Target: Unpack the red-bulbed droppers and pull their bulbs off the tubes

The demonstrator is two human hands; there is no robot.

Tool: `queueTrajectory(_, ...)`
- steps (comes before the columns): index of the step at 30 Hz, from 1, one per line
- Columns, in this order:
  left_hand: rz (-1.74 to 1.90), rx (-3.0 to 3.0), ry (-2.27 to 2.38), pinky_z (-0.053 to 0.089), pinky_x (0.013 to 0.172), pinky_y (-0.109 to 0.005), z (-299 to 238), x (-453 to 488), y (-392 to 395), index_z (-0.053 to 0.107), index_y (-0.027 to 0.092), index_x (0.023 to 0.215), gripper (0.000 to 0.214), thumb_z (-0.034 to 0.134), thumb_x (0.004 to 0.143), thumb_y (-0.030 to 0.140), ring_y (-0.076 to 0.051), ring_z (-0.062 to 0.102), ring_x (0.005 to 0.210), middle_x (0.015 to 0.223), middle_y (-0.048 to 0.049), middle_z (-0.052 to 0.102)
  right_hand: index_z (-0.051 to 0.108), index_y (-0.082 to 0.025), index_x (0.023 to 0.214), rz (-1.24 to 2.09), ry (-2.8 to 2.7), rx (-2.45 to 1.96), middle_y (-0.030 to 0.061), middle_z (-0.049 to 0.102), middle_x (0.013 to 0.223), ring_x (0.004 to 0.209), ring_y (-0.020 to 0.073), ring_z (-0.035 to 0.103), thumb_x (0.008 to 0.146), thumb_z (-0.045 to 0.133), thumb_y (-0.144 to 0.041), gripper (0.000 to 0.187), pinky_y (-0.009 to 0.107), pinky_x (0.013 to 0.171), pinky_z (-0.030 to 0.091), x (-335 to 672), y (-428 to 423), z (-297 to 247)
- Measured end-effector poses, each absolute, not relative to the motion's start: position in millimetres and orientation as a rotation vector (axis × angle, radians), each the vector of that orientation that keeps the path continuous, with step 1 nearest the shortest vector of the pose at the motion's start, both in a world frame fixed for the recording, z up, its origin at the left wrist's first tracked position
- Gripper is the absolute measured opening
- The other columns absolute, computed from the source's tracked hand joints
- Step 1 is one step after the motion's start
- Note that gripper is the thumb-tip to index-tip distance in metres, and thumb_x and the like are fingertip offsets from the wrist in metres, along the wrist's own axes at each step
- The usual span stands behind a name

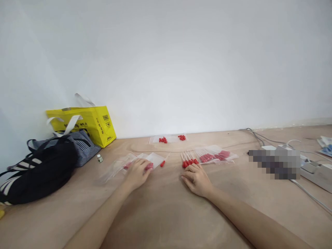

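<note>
My left hand (137, 173) lies over clear plastic bags (114, 169) with red-ended pieces (149, 166) in them, thumb apart from the fingers, which rest on the plastic. Beside it lies a loose thin pale stick with a red end (162, 163). My right hand (197, 179) rests on the table with its fingers curled, touching the near ends of a row of red-ended sticks (190, 162). Whether anything is between its fingertips is hidden. Just behind, another clear bag (229, 156) holds several more red-ended sticks (207, 157).
A flat clear bag (172, 139) with two red groups lies by the wall. At left are a yellow bag (105, 129), a striped bag (84, 147), a black bag (49, 173) and a small bottle (100, 158). Cables (308, 195) and a power strip (317, 176) occupy the right.
</note>
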State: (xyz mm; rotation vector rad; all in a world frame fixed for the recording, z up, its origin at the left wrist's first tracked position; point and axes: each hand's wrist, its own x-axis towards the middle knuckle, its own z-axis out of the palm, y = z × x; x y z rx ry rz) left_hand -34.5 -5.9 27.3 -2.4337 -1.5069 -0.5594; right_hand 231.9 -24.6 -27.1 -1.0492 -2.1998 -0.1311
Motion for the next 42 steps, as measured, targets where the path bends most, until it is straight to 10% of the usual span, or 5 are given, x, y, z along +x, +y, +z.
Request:
queueTrajectory(9,-0.450,-2.651,-1.580,0.041,0.080,-0.033,9,21,26,0.057,0.015,0.095,0.030,0.043,0.071,0.007,-0.022,0.052,0.092,0.091,-0.0094,0.060,0.057,-0.020,0.093,-0.181,-2.025,-1.354,0.0050,0.057,0.086,0.082,0.0193,0.049,0.073,0.055,-0.030,0.022,0.031,0.071,0.032,265,-1,-30)
queueTrajectory(27,-1.111,-2.711,-1.758,0.048,0.073,-0.026,-20,97,33,0.054,0.013,0.098,0.022,0.040,0.081,0.013,-0.014,0.061,0.082,0.095,-0.0085,0.064,0.062,-0.021,0.080,-0.311,-1.966,-1.423,0.0037,0.061,0.076,0.077,0.0191,0.051,0.079,0.051,-0.041,0.023,0.032,0.068,0.027,259,19,-36)
queueTrajectory(42,-0.733,-2.449,-1.274,0.044,0.082,-0.036,0,-58,-16,0.056,0.018,0.099,0.027,0.051,0.075,0.030,-0.021,0.055,0.092,0.099,-0.0078,0.061,0.061,-0.022,0.084,-0.234,-2.050,-1.193,0.0041,0.056,0.082,0.077,0.0155,0.050,0.083,0.043,-0.029,0.020,0.030,0.070,0.029,245,-5,-32)
